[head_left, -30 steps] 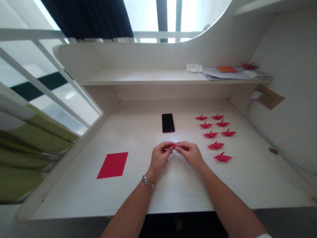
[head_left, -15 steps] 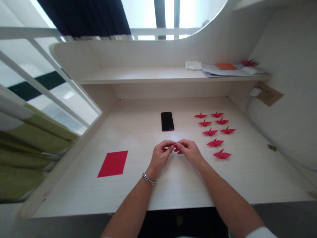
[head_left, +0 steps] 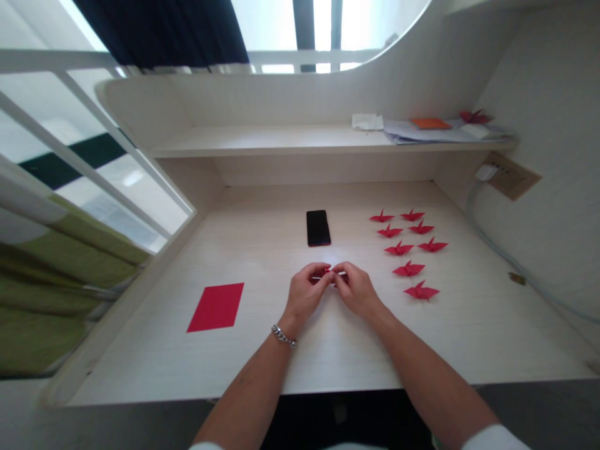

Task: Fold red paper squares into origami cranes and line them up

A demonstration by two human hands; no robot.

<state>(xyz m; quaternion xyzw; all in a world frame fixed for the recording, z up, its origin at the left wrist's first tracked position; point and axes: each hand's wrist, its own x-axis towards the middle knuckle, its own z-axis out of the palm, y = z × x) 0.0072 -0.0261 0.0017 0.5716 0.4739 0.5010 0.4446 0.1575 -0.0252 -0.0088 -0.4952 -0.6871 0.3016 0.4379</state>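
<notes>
At far left I see a flat red paper sheet (head_left: 216, 307) lying on the surface (head_left: 262, 356). In the middle, the left hand (head_left: 304, 297) meets the right hand (head_left: 359, 292), and the fingers of both pinch a small red folded piece (head_left: 327, 275) just above the surface, in front of a black phone (head_left: 318, 227). To the right, eight red paper cranes (head_left: 399, 249) lie in a cluster.
</notes>
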